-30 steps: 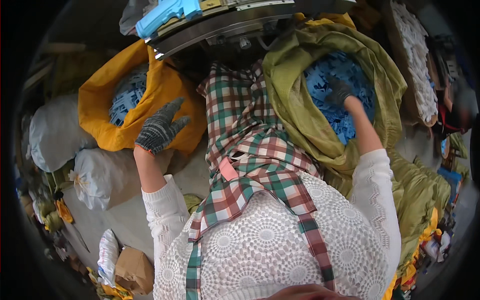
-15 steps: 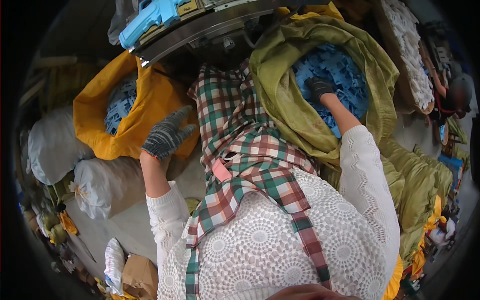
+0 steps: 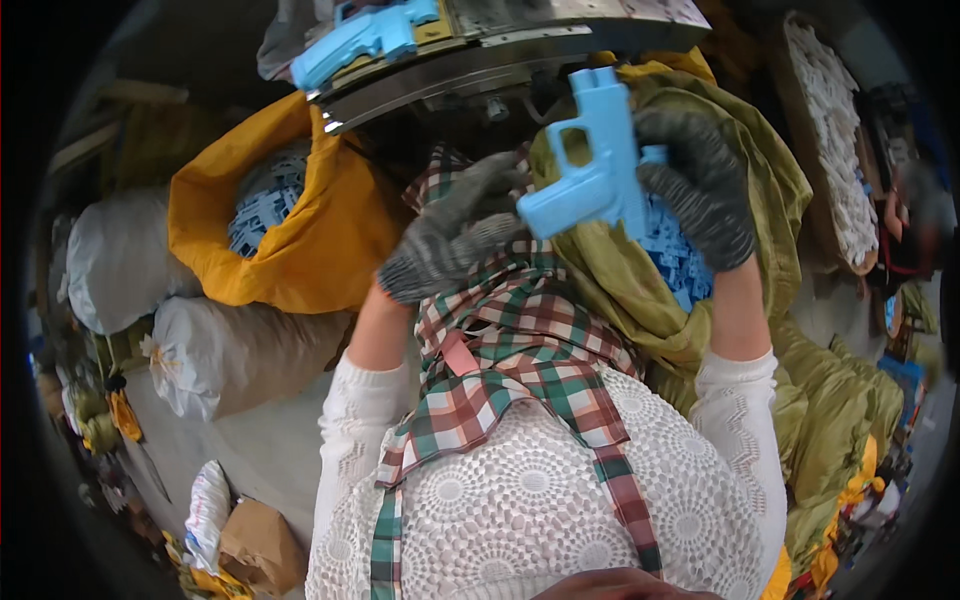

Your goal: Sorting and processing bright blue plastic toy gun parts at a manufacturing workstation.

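A light blue plastic toy pistol piece (image 3: 600,150) is held up in front of me, above the near left edge of the green sack (image 3: 785,200). My right hand (image 3: 705,190), in a dark grey knit glove, is closed on the piece's right side. My left hand (image 3: 450,235), gloved alike, is just left of the grip end, fingers stretched out and holding nothing; it is a little blurred. Many blue plastic pieces (image 3: 675,250) fill the green sack, partly hidden by my right hand. Another blue toy pistol piece (image 3: 370,45) lies on the metal machine (image 3: 460,75) at the top.
To the left stands an orange sack (image 3: 345,235) with blue pieces (image 3: 265,210) in it. Full white sacks (image 3: 225,355) lie beside it. At far right are a tray of white pieces (image 3: 825,140), another person (image 3: 905,210) and folded green sacks (image 3: 820,420).
My right hand has come up out of the green sack and now holds a blue toy pistol piece. My left hand has moved right, from beside the orange sack toward that piece.
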`<action>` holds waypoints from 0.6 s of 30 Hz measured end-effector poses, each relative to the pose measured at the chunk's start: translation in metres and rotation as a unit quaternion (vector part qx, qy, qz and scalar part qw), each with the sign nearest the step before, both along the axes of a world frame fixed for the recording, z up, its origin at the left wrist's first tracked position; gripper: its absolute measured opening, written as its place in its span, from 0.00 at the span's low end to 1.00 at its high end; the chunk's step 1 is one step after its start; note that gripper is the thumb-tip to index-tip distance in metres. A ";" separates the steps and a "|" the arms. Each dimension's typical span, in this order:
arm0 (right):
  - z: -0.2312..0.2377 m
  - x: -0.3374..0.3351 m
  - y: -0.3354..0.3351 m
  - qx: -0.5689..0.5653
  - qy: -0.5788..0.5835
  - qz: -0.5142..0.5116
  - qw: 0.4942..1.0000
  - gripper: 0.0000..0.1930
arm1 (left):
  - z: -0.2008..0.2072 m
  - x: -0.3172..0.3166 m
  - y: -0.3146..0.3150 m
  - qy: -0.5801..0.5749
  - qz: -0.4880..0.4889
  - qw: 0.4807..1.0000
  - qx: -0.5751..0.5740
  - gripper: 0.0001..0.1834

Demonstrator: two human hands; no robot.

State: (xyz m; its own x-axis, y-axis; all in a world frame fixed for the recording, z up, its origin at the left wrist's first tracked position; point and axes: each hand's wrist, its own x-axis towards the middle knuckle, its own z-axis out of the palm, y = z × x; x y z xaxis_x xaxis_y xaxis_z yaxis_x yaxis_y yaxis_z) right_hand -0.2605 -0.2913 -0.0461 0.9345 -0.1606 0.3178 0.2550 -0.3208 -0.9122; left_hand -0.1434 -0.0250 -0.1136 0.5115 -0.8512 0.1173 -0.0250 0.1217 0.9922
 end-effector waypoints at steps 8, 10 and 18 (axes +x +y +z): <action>0.052 0.020 0.051 -0.454 -0.004 0.101 0.885 0.15 | 0.014 0.016 -0.006 -0.234 0.114 0.964 0.051 0.09; 0.055 0.023 0.048 -0.395 -0.001 0.073 0.916 0.15 | 0.022 0.023 -0.006 -0.234 0.175 0.956 0.033 0.09; 0.027 0.031 0.015 -0.119 -0.038 -0.078 0.989 0.28 | 0.089 0.122 0.018 -0.552 0.385 0.713 0.195 0.24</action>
State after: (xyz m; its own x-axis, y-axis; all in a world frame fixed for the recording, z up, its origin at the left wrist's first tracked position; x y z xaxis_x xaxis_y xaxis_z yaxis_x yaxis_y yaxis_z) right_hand -0.2291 -0.2766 -0.0188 0.8760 -0.2139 0.4324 0.2501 -0.5651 -0.7862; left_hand -0.0212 -0.0069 -0.0249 0.6242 -0.4449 0.6422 -0.7277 -0.6301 0.2709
